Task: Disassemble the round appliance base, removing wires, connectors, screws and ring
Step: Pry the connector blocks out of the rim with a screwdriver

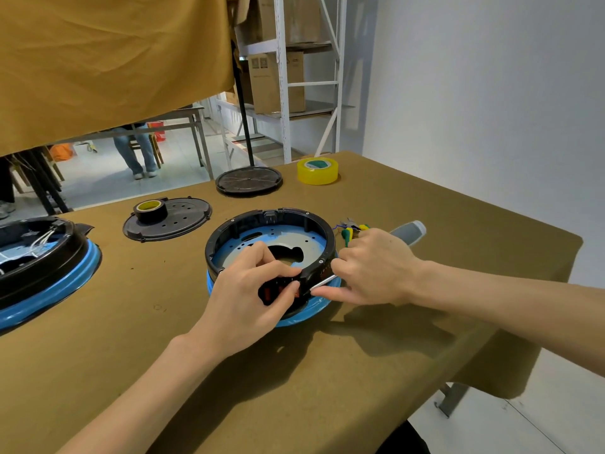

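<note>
The round appliance base [271, 247] sits mid-table: a black ring around a blue and grey plate with a dark cut-out, on a blue rim. My left hand [252, 290] grips the ring's near edge, fingers curled inside and thumb on a black and red part outside. My right hand [370, 267] holds a screwdriver [409, 232] with a grey handle; its metal shaft points at the ring's near right side beside my left thumb. Loose wires with yellow and green connectors [352, 231] lie just behind my right hand.
A second black and blue base [42, 267] with white wires stands at the left edge. A black cover plate [176, 221] carries a tape roll [150, 209]. Farther back lie a black disc [248, 180] and yellow tape [317, 170]. The table drops off at right.
</note>
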Action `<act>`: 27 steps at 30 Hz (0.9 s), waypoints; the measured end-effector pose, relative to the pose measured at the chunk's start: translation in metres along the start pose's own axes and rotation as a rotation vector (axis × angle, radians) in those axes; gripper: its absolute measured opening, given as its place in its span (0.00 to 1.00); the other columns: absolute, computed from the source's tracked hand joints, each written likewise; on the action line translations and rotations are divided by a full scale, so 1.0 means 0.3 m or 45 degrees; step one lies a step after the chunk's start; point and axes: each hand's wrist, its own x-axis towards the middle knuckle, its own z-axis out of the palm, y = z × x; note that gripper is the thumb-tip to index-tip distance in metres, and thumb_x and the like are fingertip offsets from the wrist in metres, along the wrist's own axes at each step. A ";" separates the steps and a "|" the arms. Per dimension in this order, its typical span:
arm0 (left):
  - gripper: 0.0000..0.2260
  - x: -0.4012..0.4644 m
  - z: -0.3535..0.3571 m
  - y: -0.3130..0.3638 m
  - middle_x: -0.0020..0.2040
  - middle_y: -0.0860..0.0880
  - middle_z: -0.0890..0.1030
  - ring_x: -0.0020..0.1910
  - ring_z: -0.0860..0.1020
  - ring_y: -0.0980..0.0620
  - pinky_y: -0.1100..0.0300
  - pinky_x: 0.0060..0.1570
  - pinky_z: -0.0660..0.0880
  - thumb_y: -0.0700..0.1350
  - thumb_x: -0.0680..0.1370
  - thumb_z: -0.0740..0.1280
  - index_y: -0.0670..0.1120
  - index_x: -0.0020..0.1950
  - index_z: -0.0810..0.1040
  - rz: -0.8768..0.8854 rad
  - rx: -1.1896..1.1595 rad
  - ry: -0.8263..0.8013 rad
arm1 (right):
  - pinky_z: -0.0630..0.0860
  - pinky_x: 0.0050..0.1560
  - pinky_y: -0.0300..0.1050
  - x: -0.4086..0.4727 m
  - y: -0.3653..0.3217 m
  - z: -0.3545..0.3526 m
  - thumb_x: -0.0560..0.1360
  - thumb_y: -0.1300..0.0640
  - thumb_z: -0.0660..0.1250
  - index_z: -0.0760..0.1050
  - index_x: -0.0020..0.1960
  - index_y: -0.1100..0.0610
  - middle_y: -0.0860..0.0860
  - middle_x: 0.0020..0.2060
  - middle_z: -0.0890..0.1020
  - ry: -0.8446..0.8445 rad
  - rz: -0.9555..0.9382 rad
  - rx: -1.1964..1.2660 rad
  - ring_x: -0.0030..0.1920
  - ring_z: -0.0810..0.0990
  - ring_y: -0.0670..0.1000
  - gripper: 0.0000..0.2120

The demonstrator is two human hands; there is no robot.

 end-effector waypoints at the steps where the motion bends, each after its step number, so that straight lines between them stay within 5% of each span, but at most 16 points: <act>1: 0.12 0.000 0.002 0.002 0.45 0.58 0.73 0.46 0.74 0.57 0.60 0.39 0.73 0.57 0.79 0.67 0.54 0.57 0.84 -0.001 0.003 0.009 | 0.71 0.27 0.46 -0.003 -0.001 0.001 0.83 0.33 0.50 0.65 0.27 0.54 0.48 0.21 0.68 0.013 0.010 0.007 0.21 0.67 0.51 0.34; 8: 0.13 0.002 -0.003 0.008 0.44 0.57 0.74 0.45 0.74 0.55 0.57 0.38 0.74 0.58 0.78 0.67 0.53 0.56 0.85 -0.014 -0.016 0.022 | 0.68 0.27 0.44 0.030 0.031 0.013 0.81 0.33 0.56 0.67 0.26 0.55 0.48 0.20 0.69 0.069 -0.036 0.060 0.22 0.67 0.51 0.34; 14: 0.13 -0.005 0.000 -0.004 0.46 0.58 0.74 0.48 0.75 0.57 0.57 0.41 0.76 0.56 0.78 0.67 0.54 0.58 0.84 -0.010 -0.017 0.007 | 0.68 0.26 0.46 -0.107 -0.008 0.046 0.84 0.37 0.54 0.68 0.29 0.51 0.45 0.22 0.67 -0.003 0.187 0.483 0.22 0.65 0.47 0.29; 21: 0.13 -0.015 -0.002 -0.009 0.48 0.59 0.74 0.50 0.75 0.56 0.57 0.44 0.77 0.53 0.79 0.65 0.55 0.61 0.83 -0.006 -0.013 -0.012 | 0.70 0.51 0.50 -0.160 -0.007 0.053 0.86 0.40 0.47 0.70 0.43 0.49 0.47 0.40 0.72 -0.258 0.335 0.583 0.42 0.69 0.49 0.21; 27: 0.14 -0.017 -0.013 -0.005 0.50 0.59 0.75 0.53 0.76 0.56 0.61 0.48 0.78 0.51 0.78 0.66 0.52 0.62 0.81 0.026 -0.027 -0.018 | 0.75 0.50 0.48 -0.135 -0.050 0.009 0.80 0.52 0.68 0.78 0.55 0.56 0.50 0.49 0.78 0.083 0.360 0.662 0.48 0.76 0.50 0.08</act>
